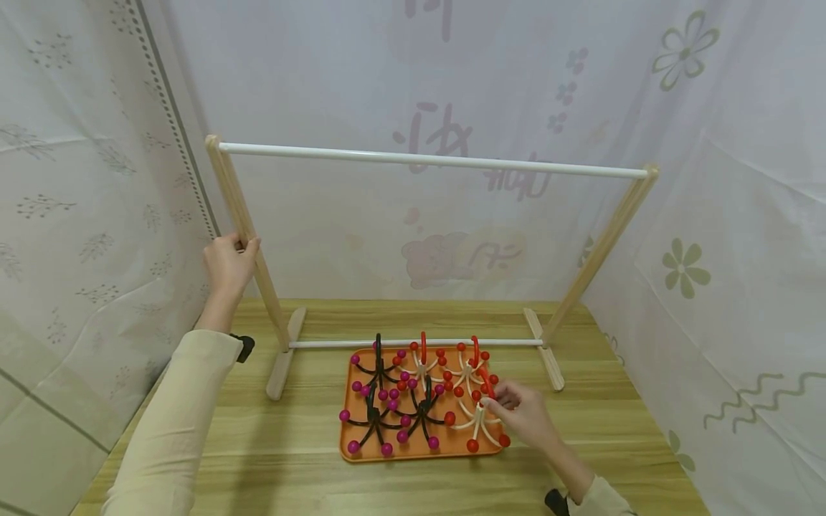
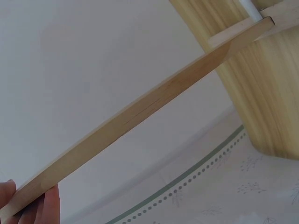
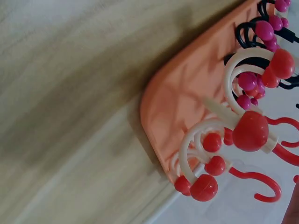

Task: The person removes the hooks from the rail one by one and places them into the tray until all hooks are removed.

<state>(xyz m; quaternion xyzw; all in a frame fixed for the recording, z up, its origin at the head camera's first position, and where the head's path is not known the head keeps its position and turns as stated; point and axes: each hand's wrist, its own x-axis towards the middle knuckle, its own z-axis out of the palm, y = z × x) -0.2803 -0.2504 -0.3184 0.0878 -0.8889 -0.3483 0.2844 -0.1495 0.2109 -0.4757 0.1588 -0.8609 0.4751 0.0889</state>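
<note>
My left hand (image 1: 230,264) grips the left wooden post (image 1: 267,297) of a rack partway up; in the left wrist view, its fingers (image 2: 51,205) wrap the post's edge. At the front right of an orange tray (image 1: 445,453), my right hand (image 1: 525,416) pinches the red hook (image 1: 488,385) of a white multi-arm hanger (image 1: 480,416) with red ball tips. This hanger's ball (image 3: 250,131) looms large in the right wrist view. Behind it on the tray are two similar white hangers (image 1: 469,369). Black hangers (image 1: 374,413) with magenta balls fill the left and middle.
The rack has a white top bar (image 1: 432,160), a white lower bar (image 1: 413,344) behind the tray, a right post (image 1: 596,258) and wooden feet (image 1: 545,351). It stands on a wood-grain table (image 1: 290,451). Patterned cloth (image 1: 684,215) hangs around the back and sides.
</note>
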